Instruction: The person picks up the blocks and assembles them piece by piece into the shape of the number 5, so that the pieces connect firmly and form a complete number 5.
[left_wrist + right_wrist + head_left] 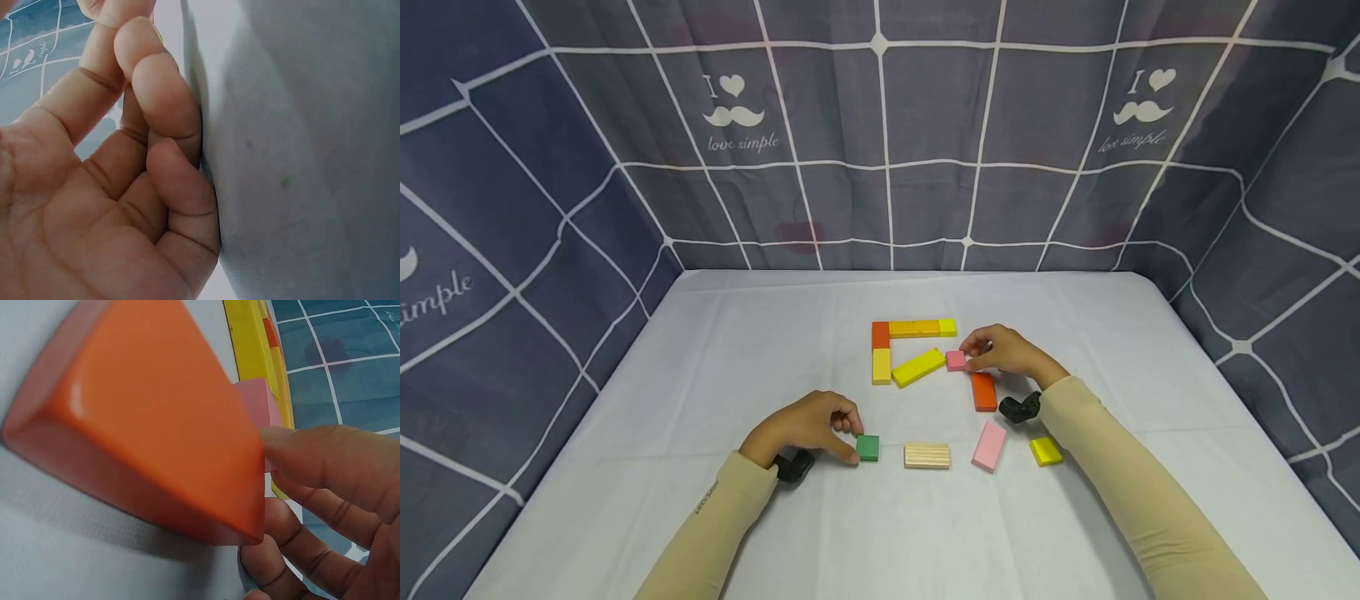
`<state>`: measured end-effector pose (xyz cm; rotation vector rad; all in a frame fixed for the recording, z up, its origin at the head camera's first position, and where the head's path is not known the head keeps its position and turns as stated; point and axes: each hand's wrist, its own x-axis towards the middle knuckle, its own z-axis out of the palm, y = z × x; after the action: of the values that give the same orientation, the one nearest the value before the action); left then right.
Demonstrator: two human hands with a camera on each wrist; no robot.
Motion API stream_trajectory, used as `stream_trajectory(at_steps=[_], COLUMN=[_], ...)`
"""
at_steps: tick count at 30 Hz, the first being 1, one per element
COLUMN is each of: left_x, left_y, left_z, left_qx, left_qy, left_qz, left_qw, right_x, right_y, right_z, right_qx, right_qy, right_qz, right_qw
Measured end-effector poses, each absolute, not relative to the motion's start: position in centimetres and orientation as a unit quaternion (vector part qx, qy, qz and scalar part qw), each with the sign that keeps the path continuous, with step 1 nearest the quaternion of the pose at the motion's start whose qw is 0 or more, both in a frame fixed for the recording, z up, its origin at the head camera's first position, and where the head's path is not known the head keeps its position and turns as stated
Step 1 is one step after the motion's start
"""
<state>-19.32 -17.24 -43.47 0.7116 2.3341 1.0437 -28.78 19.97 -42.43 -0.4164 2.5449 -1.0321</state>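
Hands: left hand pinches green block; right hand pinches pink block.
Orange block: 6 o'clock of pink block, long axis 12–6.
Bench: white.

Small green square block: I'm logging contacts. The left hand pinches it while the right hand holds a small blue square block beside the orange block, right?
Not quite. The right hand holds a small pink square block, not blue, as the head view shows. The left hand does pinch the small green square block, and the orange block lies beside the pink one.
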Motion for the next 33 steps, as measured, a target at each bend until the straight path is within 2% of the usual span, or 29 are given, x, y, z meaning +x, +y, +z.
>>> stream_trajectory(at_steps=[33], left_x=[-19.38], left_y=[-17.22], left_z=[-43.52], left_qx=[0.259], left_qy=[0.854], left_qz=[0.380], left_qw=[0.242], right_x=[-28.24], right_y=[20.26], right_z=[-42.49], right_qx=[-0.137], right_qy=[0.902], right_qz=[-0.369], right_qw=[0.180])
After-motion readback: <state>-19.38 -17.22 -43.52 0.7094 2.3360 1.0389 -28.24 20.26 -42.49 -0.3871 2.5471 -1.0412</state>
